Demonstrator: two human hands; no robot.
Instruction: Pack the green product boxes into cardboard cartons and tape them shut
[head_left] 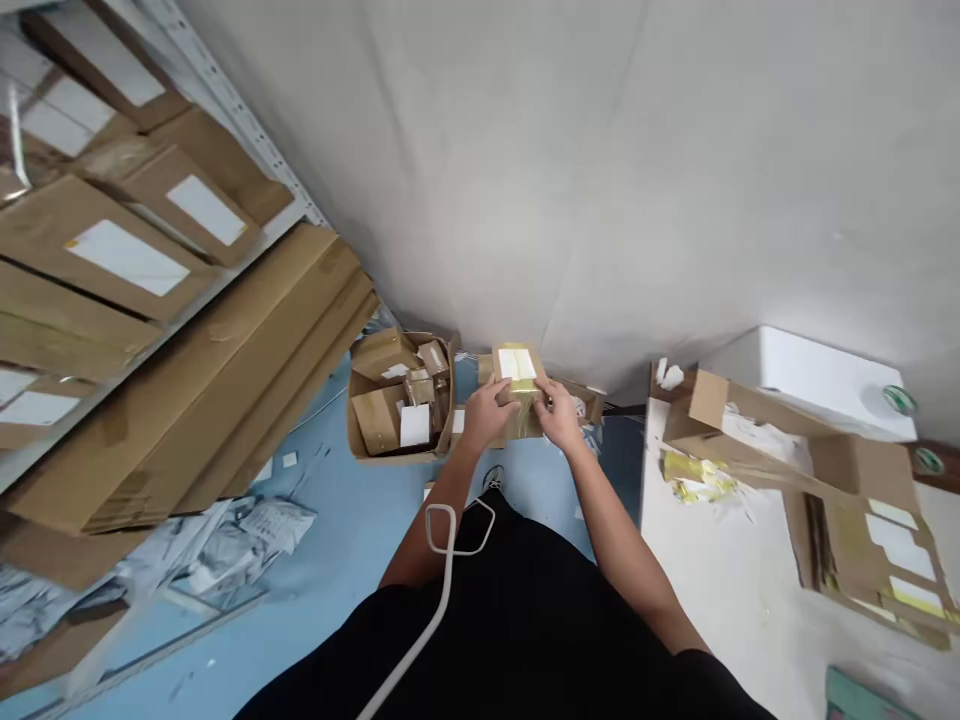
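Between my two hands is a small brown cardboard box (527,422) with a white label and yellowish tape. My left hand (486,412) grips its left side, the thumb lying across the near face. On the opposite side my right hand (559,414) holds the box with fingers along the edge and thumb on the front. The box is held up in front of me, above the floor. To its left stands an open carton (397,458) filled with several small boxes. Another open carton, partly hidden behind my hands, lies below the held box.
A shelf rack (247,262) on the left carries several labelled boxes, with long cartons (217,370) beneath and grey plastic parcels (255,540) lower down. At right, a white table (720,590) bears an open box (795,440), flattened cardboard and tape scraps. A wall (525,180) rises ahead.
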